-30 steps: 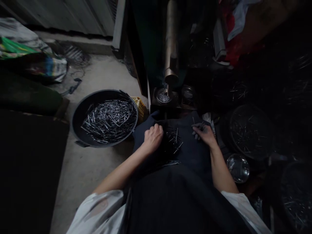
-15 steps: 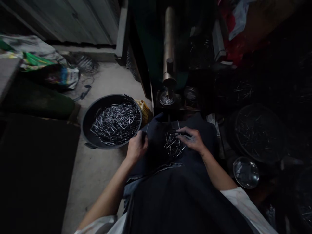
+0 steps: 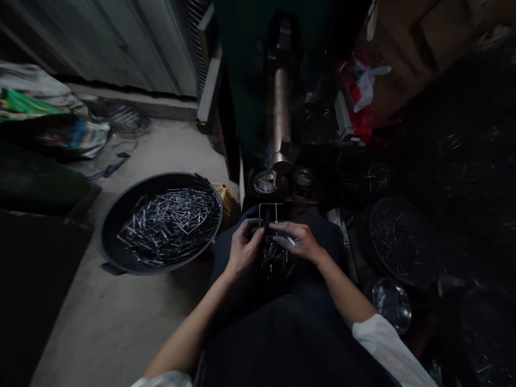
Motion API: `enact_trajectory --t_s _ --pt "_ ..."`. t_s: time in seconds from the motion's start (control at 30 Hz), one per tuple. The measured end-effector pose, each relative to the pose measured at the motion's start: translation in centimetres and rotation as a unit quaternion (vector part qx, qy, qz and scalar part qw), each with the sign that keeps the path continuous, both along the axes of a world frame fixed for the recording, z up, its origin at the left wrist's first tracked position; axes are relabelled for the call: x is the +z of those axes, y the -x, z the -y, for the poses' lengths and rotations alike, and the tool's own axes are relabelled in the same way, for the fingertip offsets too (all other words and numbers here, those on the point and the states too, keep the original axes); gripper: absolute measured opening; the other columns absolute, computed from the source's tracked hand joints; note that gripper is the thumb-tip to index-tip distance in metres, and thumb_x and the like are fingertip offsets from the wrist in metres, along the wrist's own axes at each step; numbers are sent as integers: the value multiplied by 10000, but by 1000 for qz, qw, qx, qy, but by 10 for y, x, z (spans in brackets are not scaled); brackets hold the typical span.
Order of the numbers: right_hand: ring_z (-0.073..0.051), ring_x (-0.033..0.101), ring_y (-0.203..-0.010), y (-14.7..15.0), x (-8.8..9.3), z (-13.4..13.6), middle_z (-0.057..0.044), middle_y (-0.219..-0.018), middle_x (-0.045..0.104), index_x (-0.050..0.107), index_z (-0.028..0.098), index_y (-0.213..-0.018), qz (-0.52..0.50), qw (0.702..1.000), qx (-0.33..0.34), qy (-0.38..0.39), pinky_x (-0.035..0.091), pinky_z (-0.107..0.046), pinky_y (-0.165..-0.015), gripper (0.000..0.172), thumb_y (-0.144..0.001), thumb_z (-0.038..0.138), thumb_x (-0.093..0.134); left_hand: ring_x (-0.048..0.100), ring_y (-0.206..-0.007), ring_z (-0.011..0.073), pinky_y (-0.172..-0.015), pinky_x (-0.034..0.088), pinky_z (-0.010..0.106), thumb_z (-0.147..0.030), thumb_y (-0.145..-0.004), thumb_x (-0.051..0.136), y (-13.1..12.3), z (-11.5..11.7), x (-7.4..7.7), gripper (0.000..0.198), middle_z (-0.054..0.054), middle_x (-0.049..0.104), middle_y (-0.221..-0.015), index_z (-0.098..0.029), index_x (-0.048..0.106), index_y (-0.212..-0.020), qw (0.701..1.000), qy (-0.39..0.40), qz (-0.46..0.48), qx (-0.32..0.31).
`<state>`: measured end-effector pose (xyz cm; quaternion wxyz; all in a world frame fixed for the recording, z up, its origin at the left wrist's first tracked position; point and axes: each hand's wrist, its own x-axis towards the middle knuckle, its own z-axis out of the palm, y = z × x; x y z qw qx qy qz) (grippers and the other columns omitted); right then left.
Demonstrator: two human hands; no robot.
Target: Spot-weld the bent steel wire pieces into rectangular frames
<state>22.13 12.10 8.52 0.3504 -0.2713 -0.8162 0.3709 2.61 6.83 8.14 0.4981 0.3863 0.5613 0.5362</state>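
Steel pins (image 3: 269, 214) thin, bright, upright between left hand (image 3: 244, 250) and right hand (image 3: 296, 242), fingers (image 3: 279, 228) clenched on them.

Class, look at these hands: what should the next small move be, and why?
Probably raise the bent wire toward the dish. The left hand and right hand seem to hold it upright, clear of the lap pile, and the dish sits just ahead.

A workshop with a press (image 3: 281, 118) and wire-filled basin (image 3: 105, 231).
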Motion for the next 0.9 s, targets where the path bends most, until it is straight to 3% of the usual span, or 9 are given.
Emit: enact_trajectory --t_s 0.3,0.57,0.77,0.9 --pt "-191 726 -1094 0 13 -19 -56 -1211 748 677 267 -1307 -20 1000 10 2 580 -321 -987 378 -930 260 714 536 -513 88 -525 457 213 -415 -829 748 -9 -12 6 336 -25 647 -728 -186 617 -1037 992 9 122 -7" --pt "-187 723 -1090 -3 15 -32 -47 -1201 749 685 272 -1295 0 1000 20 24 562 -312 -992 391 -907 257 740 528 -558 87 -526 430 192 -399 -842 742 -10 -24 7 292 -20 627 -731 -182 629 -1002 995 -14 100 3" --pt "-194 733 -1065 -1 19 -37 -47 -1173 759 710 272 -1253 8 999 13 45 570 -313 -963 354 -901 301 743 593 -689 121 -612 468 204 -397 -821 755 -9 -28 12 287 6 650 -784 -173 652 -967 995 -30 92 18" --pt "-195 739 -1049 0 22 -39 -44 -1152 768 723 273 -1230 -6 999 11 41 574 -305 -943 339 -893 292 752 567 -623 108 -564 451 198 -411 -818 756 -9 -30 10 308 -6 630 -751 -175 646 -984 995 -21 99 17"
